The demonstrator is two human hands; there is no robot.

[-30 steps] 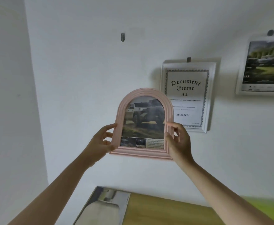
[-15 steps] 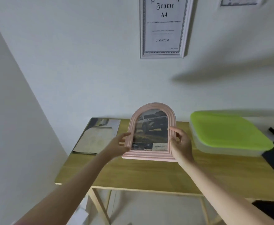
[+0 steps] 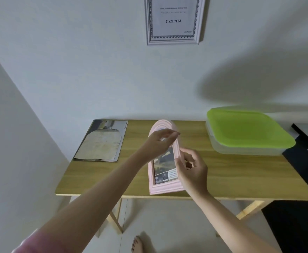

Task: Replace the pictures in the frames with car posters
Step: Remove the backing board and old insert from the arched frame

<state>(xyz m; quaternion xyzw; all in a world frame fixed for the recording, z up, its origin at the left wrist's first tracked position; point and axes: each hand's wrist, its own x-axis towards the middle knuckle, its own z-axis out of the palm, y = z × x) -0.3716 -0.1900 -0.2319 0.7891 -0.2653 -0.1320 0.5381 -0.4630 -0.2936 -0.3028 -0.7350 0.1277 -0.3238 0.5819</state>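
One pink frame (image 3: 165,187) (arch pointing wallward).

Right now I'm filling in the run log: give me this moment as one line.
pink arched frame: face up on wooden table | left hand: over its top | right hand: at its right edge | grip: unclear

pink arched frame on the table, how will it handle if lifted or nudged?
The pink arched frame looks rigid: its moulded border holds shape. Probably light; the left hand and right hand touch it only lightly. Lying on the table, it should slide, not roll.
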